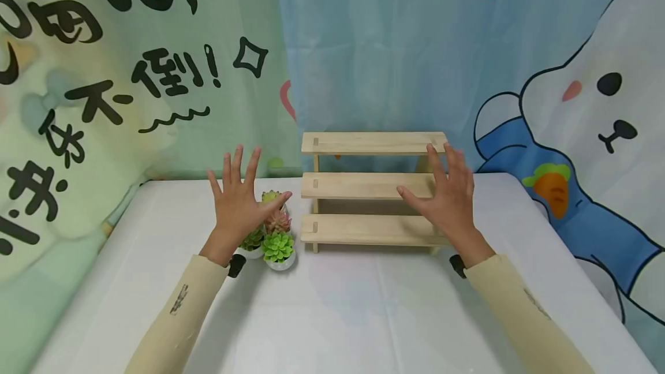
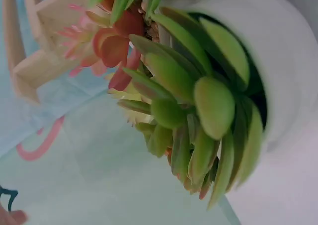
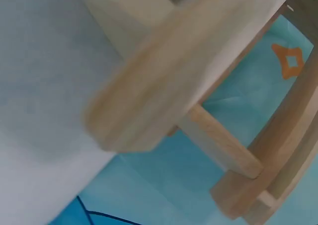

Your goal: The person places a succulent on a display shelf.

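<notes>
The left hand (image 1: 236,201) is spread flat with fingers straight, holding nothing, above a cluster of small potted succulents (image 1: 273,235) in white pots. The right hand (image 1: 447,192), also spread and empty, hovers before the right end of a three-step wooden shelf (image 1: 363,189). The white table (image 1: 343,310) lies bare in front. The hand partly hides one pot.

I see long pale-cream sleeves on both arms; a small dark marking on each; black wrist-mounted cameras.
</notes>
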Available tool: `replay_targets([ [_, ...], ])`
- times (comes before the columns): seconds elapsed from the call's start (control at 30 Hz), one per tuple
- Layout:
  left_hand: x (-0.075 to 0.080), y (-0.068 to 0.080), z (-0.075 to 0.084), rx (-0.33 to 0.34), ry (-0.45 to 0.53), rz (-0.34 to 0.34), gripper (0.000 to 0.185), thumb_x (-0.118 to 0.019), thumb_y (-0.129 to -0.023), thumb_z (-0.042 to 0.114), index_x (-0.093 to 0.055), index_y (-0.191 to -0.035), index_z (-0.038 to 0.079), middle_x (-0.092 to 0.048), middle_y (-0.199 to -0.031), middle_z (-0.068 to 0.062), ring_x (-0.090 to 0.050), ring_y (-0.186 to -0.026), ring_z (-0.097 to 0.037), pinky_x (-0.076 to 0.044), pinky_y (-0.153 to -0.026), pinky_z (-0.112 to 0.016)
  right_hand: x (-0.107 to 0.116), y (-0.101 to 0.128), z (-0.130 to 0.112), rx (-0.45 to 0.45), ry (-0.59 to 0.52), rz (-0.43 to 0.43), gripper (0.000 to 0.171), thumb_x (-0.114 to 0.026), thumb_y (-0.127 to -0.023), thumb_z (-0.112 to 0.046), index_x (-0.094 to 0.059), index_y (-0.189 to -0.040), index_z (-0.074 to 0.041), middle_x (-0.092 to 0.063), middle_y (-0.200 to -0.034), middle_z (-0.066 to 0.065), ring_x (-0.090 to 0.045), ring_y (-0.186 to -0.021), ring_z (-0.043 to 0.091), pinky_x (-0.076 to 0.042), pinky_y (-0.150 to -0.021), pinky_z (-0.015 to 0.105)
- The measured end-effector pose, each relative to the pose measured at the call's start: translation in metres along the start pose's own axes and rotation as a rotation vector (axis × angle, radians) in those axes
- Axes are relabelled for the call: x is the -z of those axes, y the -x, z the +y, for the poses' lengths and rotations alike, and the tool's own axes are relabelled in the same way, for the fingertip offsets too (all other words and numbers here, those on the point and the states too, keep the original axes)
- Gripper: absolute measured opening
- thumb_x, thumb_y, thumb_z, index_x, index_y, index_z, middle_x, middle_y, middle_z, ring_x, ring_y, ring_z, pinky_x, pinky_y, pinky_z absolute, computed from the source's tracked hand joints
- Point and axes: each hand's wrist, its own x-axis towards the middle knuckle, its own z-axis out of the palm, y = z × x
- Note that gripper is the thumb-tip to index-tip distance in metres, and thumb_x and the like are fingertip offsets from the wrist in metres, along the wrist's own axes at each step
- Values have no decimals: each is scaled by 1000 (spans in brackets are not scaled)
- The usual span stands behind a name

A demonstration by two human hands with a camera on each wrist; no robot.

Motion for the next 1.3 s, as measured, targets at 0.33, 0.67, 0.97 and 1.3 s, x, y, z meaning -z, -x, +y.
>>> replay_targets([
  [0.33, 10, 21, -6, 123, 192, -17, 94, -68, -85, 52, -18, -157, 20, -22, -157, -22, -46, -125, -48, -36, -98, -65, 11, 7, 12, -197, -182, -36, 81, -69, -88, -43, -30, -154, -15, -15, -160, 16, -14, -146, 40, -24, -102, 72],
  [0.67, 10, 47, -18, 184, 285, -53, 90, -69, -87, 44, -19, -156, 16, -23, -156, -22, -39, -132, -46, -34, -96, -69, 7, 8, 15, -326, -337, -61, 64, -51, -101, -38, -30, -152, -5, -24, -156, 21, -38, -130, 49, -34, -101, 64],
  [0.97, 7, 70, -33, 392, 584, -145, 83, -58, -96, 40, -8, -157, 14, -9, -157, -23, -24, -140, -47, -29, -105, -66, 4, 10, 17, -449, -368, -112, 62, -50, -101, -28, -29, -151, 1, -33, -152, 25, -53, -113, 35, -41, -97, 44],
  [1.3, -2, 89, -40, 584, 916, -78, 88, -65, -92, 17, -5, -156, 6, -17, -154, -26, -26, -140, -45, -33, -107, -58, -4, 11, 23, -537, -518, -146, 65, -54, -99, -27, -27, -152, -2, -32, -148, 30, -50, -70, -4, -48, -60, 11],
])
